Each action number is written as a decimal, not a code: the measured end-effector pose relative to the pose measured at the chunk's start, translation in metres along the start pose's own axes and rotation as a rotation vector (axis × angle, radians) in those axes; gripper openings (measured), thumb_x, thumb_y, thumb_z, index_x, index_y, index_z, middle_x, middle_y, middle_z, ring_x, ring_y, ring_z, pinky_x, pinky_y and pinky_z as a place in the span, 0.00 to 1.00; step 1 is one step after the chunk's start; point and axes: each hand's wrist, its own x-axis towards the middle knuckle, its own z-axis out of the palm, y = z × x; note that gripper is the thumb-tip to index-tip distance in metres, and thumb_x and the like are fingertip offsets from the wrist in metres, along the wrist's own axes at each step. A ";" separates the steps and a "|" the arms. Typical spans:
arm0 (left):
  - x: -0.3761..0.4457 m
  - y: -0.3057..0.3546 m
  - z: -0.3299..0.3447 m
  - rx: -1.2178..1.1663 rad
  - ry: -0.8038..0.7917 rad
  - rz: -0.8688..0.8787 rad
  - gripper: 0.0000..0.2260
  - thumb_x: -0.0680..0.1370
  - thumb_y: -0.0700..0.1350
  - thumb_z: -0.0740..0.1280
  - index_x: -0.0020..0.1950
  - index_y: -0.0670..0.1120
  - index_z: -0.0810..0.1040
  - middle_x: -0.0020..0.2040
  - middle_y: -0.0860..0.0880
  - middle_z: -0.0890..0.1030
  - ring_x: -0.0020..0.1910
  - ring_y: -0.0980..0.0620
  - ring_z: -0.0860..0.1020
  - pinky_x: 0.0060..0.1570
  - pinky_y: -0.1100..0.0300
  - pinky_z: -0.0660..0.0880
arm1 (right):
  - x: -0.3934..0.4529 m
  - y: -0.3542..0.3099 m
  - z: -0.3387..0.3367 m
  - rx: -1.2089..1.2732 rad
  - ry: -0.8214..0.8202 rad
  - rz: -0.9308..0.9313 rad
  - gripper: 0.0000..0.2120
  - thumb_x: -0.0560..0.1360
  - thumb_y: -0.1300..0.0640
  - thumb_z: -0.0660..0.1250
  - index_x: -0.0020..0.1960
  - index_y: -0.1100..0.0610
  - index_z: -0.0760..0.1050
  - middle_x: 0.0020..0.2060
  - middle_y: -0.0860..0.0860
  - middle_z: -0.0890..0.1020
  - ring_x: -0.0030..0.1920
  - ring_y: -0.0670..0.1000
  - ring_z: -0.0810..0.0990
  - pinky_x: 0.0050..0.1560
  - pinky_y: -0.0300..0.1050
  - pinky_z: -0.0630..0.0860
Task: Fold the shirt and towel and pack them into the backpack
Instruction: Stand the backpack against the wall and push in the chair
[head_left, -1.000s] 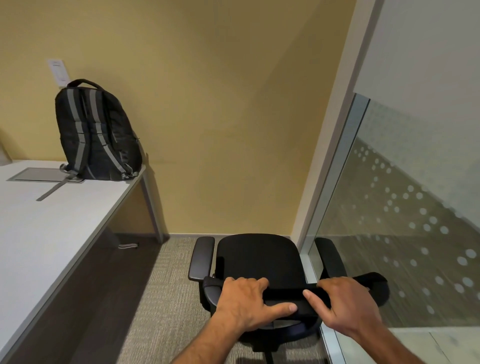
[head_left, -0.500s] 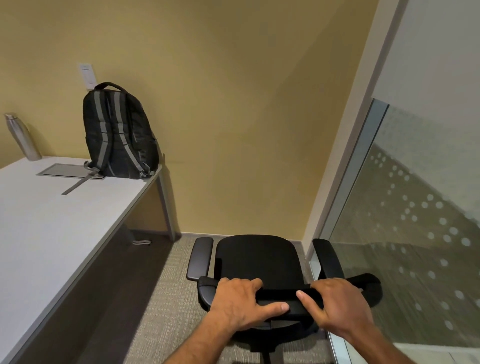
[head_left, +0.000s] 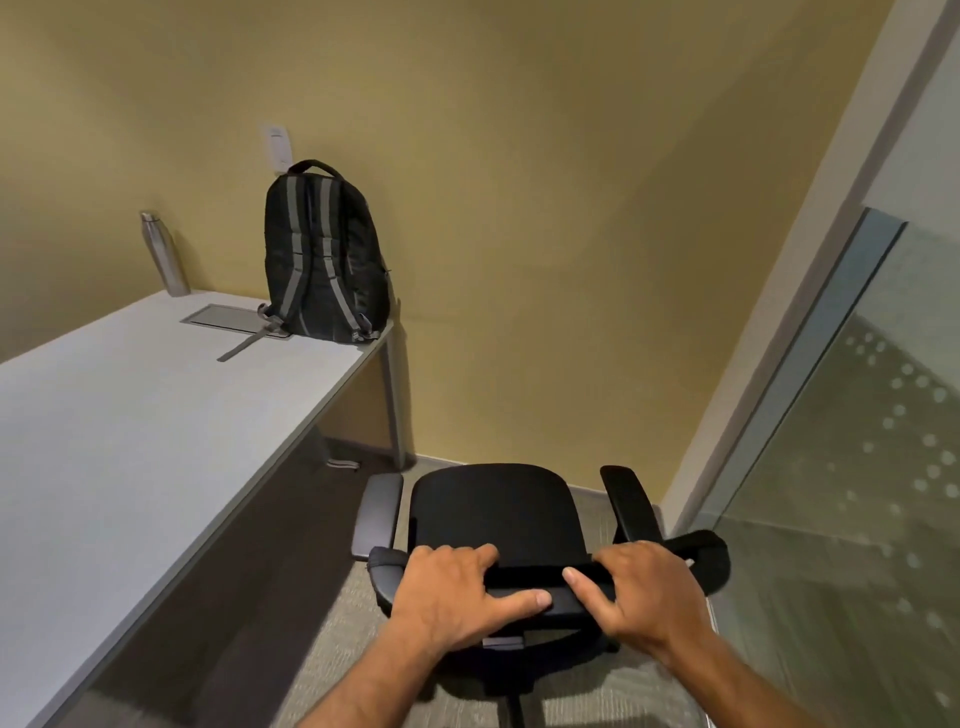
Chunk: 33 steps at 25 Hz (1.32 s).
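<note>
Both hands on the chair back

A black fabric backpack with grey straps (head_left: 327, 260) stands upright at the white worktop's (head_left: 130, 415) far right corner. Left hand (head_left: 457, 597) and right hand (head_left: 649, 597) each grip, fingers curled, the black office chair's backrest (head_left: 524, 574)

Black chair (head_left: 496, 512) beside white desk (head_left: 130, 415), bottle (head_left: 165, 254) upright.
</note>
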 end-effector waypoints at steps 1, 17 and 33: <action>-0.002 -0.006 -0.001 0.000 0.010 -0.020 0.42 0.64 0.84 0.40 0.49 0.52 0.74 0.42 0.52 0.81 0.43 0.50 0.79 0.50 0.49 0.73 | 0.006 -0.005 0.002 0.005 0.002 -0.017 0.35 0.73 0.25 0.42 0.36 0.48 0.77 0.29 0.43 0.77 0.32 0.44 0.75 0.35 0.37 0.71; -0.024 -0.075 -0.008 -0.059 0.136 -0.442 0.38 0.64 0.83 0.44 0.45 0.53 0.73 0.43 0.52 0.81 0.46 0.49 0.79 0.52 0.50 0.70 | 0.120 -0.071 0.044 0.068 -0.007 -0.373 0.34 0.73 0.27 0.44 0.34 0.51 0.74 0.28 0.45 0.77 0.32 0.47 0.75 0.33 0.45 0.72; 0.015 -0.113 -0.017 -0.161 0.147 -0.765 0.37 0.64 0.83 0.43 0.46 0.53 0.71 0.44 0.53 0.79 0.47 0.49 0.76 0.56 0.48 0.67 | 0.242 -0.108 0.080 0.166 -0.055 -0.684 0.30 0.75 0.28 0.48 0.38 0.48 0.77 0.31 0.42 0.77 0.34 0.44 0.74 0.34 0.42 0.72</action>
